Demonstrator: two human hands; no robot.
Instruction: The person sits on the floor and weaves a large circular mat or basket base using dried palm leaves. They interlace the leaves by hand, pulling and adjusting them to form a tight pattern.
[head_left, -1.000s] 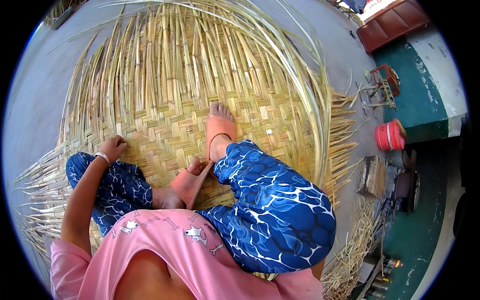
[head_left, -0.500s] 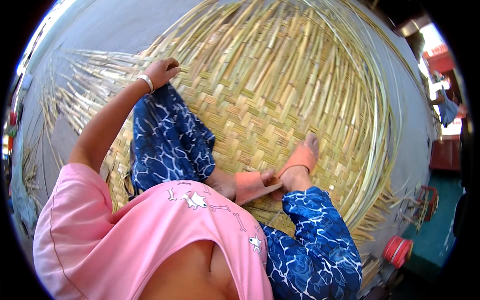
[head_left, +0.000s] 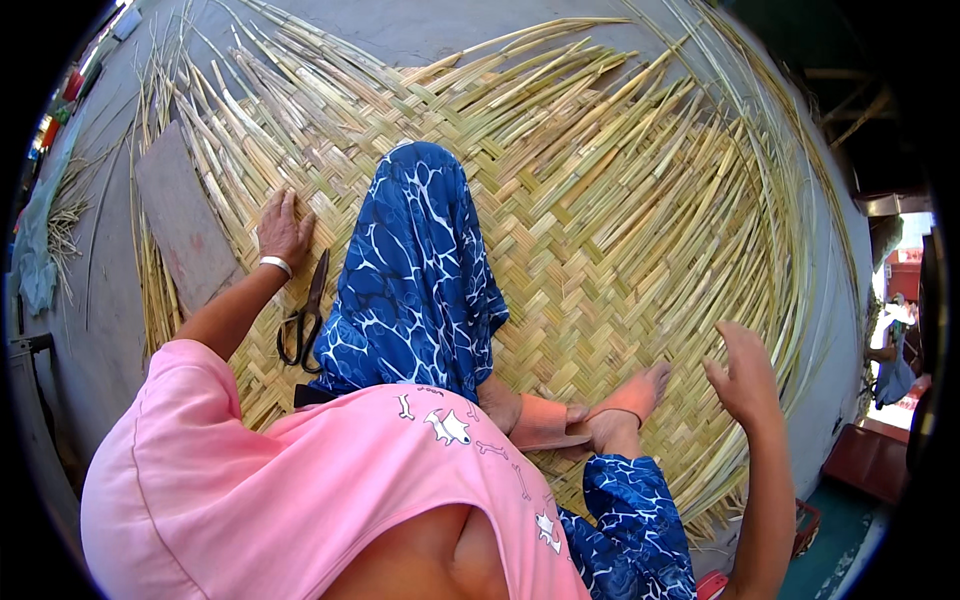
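A large woven mat [head_left: 550,300] of pale yellow-green split reed strips lies beneath me, with long unwoven strip ends fanning out along its far and right sides. On its left part rests my left hand [head_left: 285,232], palm down with the fingers stretched out, holding nothing. Black scissors [head_left: 317,290] lie on the weave between that hand and my raised knee [head_left: 420,230]. Over the right part of the mat is my right hand [head_left: 745,375], empty, its thumb and fingers apart. Whether it touches the strips below cannot be made out.
A flat grey board [head_left: 185,220] lies on strips at the left. Beyond it are a plastic sheet [head_left: 42,255] and loose strip scraps [head_left: 68,215] on the grey floor [head_left: 400,30]. My sandalled feet [head_left: 545,422] stand on the mat. A dark red box [head_left: 868,462] sits at right.
The view has shifted. My left hand has gone from bent fingers at the strips beyond my knee to lying flat beside it. My right hand has come into view, and the scissors now show.
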